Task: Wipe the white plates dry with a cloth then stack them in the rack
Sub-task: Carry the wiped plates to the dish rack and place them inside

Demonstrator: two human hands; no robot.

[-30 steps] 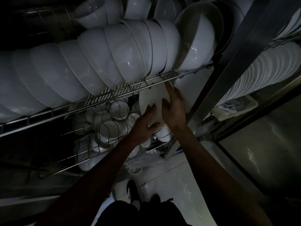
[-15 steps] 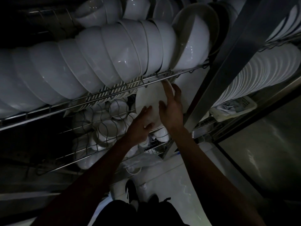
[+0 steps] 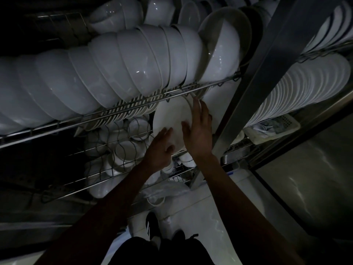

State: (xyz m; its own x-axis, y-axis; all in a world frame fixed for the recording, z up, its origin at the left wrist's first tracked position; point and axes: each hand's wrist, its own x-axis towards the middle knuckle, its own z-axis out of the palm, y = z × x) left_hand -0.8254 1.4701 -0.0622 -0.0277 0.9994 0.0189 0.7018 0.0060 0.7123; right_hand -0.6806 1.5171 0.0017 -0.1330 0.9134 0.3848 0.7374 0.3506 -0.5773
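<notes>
Tight slot: the plate (image 3: 172, 119) sits w/ its top edge right under the upper shelf rail (image 3: 133, 109), which carries a packed row of bowls (image 3: 114, 73) overhead. Steel upright post (image 3: 254, 83) closes the right side, just beside the right hand (image 3: 198, 134). Left of the left hand (image 3: 160, 148), the lower wire shelf (image 3: 118, 150) is crowded w/ small cups. Open floor (image 3: 200, 217) below, near the dark shoe (image 3: 152, 224).

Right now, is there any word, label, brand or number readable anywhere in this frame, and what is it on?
None can be read. The white plate that both hands touch, the bowls and the stacked plates are plain. The shoe shows stripes, no letters. The frame is dim.
</notes>
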